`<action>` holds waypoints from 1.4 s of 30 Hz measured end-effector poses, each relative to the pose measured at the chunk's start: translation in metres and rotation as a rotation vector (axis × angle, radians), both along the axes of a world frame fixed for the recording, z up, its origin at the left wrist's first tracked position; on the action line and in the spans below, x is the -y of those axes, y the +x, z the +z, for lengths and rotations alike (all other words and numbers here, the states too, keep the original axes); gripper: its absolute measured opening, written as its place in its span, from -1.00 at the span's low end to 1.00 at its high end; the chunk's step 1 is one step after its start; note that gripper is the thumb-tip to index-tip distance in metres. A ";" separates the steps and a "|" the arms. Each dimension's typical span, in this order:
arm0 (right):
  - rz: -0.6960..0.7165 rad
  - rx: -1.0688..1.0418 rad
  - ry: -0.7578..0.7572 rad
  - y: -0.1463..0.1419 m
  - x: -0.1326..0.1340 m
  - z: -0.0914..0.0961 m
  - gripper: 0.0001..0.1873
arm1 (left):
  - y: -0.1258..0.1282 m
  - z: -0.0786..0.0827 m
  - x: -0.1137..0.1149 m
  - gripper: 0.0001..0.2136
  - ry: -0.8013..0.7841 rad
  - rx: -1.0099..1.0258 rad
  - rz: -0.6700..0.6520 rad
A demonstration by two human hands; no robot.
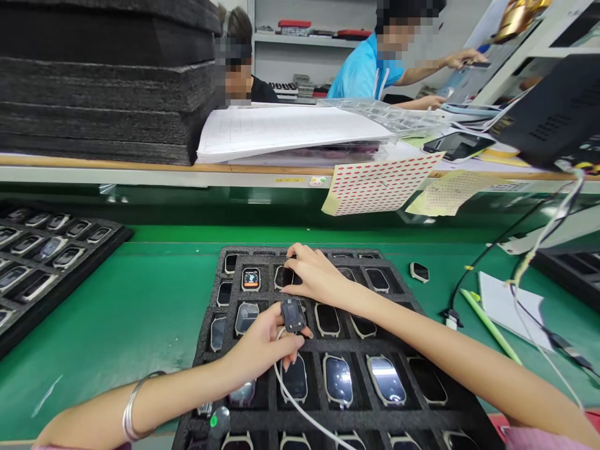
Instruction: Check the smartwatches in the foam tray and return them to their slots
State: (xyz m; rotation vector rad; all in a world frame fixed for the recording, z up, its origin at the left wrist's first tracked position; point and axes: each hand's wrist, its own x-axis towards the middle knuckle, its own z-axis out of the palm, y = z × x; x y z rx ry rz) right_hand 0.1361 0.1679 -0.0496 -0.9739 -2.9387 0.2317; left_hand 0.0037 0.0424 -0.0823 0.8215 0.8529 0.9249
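My left hand (pixel 276 334) is closed on a small black square charging dock (pixel 294 314) with a white cable (pixel 300 406) trailing down toward me. Just above it, my right hand (pixel 312 272) pinches the edges of a smartwatch case (pixel 282 278) in a slot of the black foam tray (pixel 312 294). One watch to its left has a lit screen (pixel 251 279), with an orange band at the bottom. Several other strapless watches, such as a pale-framed one (pixel 338 380), lie dark in the tray's slots. Another tray shows underneath this one.
Another watch tray (pixel 112 234) stands at the left. A single watch (pixel 419 272) lies on the green mat, near a black cable (pixel 457 290), a green pen (pixel 490 325) and white paper (pixel 513 306). Foam sheets (pixel 103 87) are stacked on the shelf; two people are behind it.
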 end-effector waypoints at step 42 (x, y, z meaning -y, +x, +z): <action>-0.225 -0.970 -1.497 0.043 0.064 -0.005 -0.54 | -0.007 0.010 0.007 -0.83 0.273 -0.107 0.427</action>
